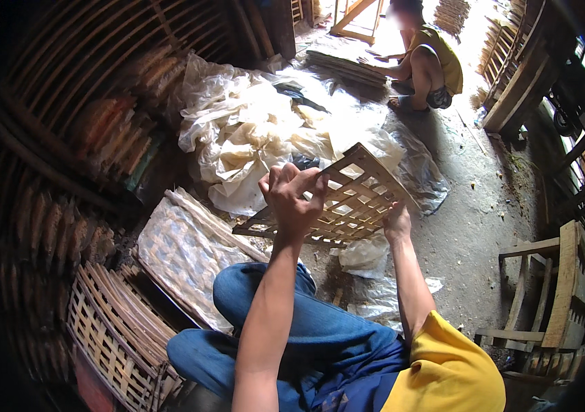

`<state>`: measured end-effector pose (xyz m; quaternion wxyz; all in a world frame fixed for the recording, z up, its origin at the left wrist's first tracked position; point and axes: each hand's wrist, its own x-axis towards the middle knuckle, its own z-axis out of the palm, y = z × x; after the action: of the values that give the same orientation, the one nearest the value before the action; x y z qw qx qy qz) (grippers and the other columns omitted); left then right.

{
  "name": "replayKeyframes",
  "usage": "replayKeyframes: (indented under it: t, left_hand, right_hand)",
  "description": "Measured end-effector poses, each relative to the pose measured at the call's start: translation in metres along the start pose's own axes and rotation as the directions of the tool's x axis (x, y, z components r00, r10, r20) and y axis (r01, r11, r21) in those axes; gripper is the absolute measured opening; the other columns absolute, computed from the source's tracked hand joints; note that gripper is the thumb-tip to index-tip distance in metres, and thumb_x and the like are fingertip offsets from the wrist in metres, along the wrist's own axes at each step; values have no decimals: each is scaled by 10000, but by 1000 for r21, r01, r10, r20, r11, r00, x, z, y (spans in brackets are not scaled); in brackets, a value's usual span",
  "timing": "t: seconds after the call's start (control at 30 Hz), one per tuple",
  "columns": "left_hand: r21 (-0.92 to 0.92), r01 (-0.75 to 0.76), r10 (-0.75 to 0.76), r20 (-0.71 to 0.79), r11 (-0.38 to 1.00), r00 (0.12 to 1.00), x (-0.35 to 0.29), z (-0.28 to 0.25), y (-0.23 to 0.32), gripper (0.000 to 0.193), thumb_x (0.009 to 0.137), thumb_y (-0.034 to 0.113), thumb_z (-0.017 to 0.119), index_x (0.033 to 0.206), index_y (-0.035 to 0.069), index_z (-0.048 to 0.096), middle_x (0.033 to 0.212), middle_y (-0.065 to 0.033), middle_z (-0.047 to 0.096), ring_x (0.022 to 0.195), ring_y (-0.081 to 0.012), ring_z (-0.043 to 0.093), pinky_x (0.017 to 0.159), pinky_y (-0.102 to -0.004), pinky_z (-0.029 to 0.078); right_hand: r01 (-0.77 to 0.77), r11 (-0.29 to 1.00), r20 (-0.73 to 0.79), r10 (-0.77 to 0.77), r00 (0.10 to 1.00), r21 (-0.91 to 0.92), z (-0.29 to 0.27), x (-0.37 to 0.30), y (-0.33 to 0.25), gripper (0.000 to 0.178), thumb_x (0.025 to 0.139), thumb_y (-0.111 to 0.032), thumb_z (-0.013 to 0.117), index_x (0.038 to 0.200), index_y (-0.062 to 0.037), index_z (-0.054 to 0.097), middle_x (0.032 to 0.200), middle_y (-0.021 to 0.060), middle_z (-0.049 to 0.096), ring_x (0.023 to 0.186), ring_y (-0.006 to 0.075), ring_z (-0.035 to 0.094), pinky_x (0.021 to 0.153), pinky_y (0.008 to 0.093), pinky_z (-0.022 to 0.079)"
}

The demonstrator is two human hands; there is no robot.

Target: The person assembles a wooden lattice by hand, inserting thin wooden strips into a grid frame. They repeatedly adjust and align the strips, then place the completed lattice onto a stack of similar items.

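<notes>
A woven bamboo tray (361,199) with an open lattice and a flat wooden rim is held up, tilted, in front of my knees. My right hand (397,221) grips its right-hand edge, the fingers partly hidden behind the rim. At the other side, my left hand (295,198) is closed with bent fingers against the tray's upper left edge. What the left fingertips press on is partly hidden. Beyond the tray lies a big heap of crumpled clear plastic sheets (237,123). A smaller crumpled plastic piece (364,255) lies on the floor just below the tray.
To my left stand stacked lattice trays (110,343) and a plastic-covered panel (182,250). Slatted racks (100,62) with bundles line the left wall. A co-worker (433,65) squats ahead, hands over a flat stack (347,69). A wooden frame (560,288) stands at right.
</notes>
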<state>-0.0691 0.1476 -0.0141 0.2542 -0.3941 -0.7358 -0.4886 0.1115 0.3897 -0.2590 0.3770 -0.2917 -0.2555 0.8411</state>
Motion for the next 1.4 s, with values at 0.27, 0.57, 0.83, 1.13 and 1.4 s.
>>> replayKeyframes:
  t: [0.27,0.57,0.83,1.13,1.4]
  left_hand:
    - [11,28,-28,-3,1000,1000,5,4,-6,151,823,316,780,879,176,775,763,7,574,823,-213,551,892,-415,338]
    - [-29,154,-154,25,988,988,8,3,-11,149,840,295,778,894,156,780,768,-21,586,802,-242,585,775,-404,407]
    - [-42,199,-199,15,979,980,10,-1,-4,209,853,248,767,974,79,786,777,-89,626,748,-260,638,694,-366,486]
    - [-32,273,-273,-12,962,962,8,-5,-23,174,866,254,772,945,99,785,804,-98,648,759,-301,668,686,-400,520]
    - [-67,296,-297,-3,953,955,7,-9,-20,161,860,228,780,946,91,778,805,-87,642,730,-272,663,672,-376,513]
  right_hand:
    - [-22,999,-192,30,981,41,-55,0,-20,73,965,-235,593,947,-170,621,921,-14,693,753,117,631,745,335,555]
    - [-283,722,-505,-106,856,-631,-145,-91,-5,176,914,-221,761,1005,-100,672,806,13,686,584,112,573,588,282,551]
    - [-125,188,-130,-14,991,-974,-111,-105,52,226,900,-251,760,988,-44,741,808,35,724,700,104,646,627,291,520]
    - [330,239,382,222,897,-913,17,-100,118,411,927,-257,723,1303,-108,649,945,97,713,780,166,670,724,332,552]
    - [377,253,443,308,842,-891,36,-105,152,558,941,-296,717,1454,-158,549,1000,166,722,787,261,691,755,389,540]
